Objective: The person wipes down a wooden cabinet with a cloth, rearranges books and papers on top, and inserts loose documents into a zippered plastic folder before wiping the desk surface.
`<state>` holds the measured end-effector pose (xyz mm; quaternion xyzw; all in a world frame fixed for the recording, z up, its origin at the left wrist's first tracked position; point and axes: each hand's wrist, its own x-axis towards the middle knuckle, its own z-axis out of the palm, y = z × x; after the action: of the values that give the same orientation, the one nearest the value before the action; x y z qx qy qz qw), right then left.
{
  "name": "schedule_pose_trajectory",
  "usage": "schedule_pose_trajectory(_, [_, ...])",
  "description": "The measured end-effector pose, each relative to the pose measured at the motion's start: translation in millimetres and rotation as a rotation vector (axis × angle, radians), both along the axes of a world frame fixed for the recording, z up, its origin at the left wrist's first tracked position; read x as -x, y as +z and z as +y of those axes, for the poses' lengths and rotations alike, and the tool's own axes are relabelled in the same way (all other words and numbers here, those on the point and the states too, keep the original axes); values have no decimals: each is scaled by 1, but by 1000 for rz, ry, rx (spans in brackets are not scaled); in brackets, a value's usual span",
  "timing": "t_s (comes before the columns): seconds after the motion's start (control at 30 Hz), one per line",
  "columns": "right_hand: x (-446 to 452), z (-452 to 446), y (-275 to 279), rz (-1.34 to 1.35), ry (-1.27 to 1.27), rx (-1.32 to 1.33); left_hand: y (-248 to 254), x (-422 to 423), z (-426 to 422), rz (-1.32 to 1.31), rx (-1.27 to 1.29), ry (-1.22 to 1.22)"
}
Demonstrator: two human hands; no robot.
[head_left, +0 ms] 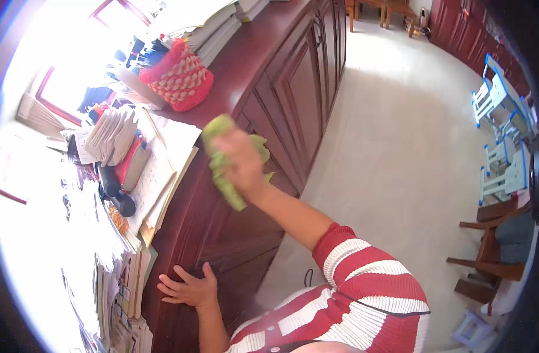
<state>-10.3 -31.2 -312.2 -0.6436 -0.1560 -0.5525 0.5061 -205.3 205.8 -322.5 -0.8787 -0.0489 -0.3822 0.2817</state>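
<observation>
A green cloth point(227, 189) is bunched under my right hand point(241, 160), which presses it near the front edge of the dark red wooden cabinet point(222, 88). The hand is slightly blurred, and its fingers are wrapped over the cloth, whose loose ends hang past the edge. My left hand point(190, 288) rests lower down on the cabinet's edge, fingers spread, holding nothing. Close to the cloth lie stacked papers point(184, 138), and beyond it stands a red and white woven basket point(178, 79) filled with pens and other small items.
Piles of books and papers point(137, 276) line the cabinet's left side, with a black object point(116, 191) on them. Pale floor point(387, 176) stretches to the right. Blue-and-white small desks point(508, 100) and a wooden chair point(496, 247) stand at the far right.
</observation>
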Motion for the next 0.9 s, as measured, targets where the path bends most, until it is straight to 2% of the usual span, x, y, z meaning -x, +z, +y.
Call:
schedule_pose_trajectory(0.03, [4,1,18,-42,-64,148,-1,3,1,12,10,15])
schedule_pose_trajectory(0.13, [-14,-33,35,20,-53,363,0,2,7,25,20,10])
schedule_pose_trajectory(0.37, [-93,-127,71,227,39,512,-10,-2,14,-72,3,-3])
schedule_pose_trajectory(0.5, [-140,-178,74,207,43,625,-10,-2,14,-107,-7,-21])
schedule_pose_trajectory(0.6, [-181,-226,77,235,49,651,-8,-3,8,-117,-27,-11])
schedule_pose_trajectory(0.7, [-243,-288,70,226,-99,593,8,-13,-10,-169,-115,-25])
schedule_pose_trajectory(0.8, [-323,-373,61,368,-172,581,20,-30,-30,-234,-243,-22])
schedule_pose_trajectory(0.9, [-366,-422,76,525,-268,584,25,-45,-35,-248,-258,11])
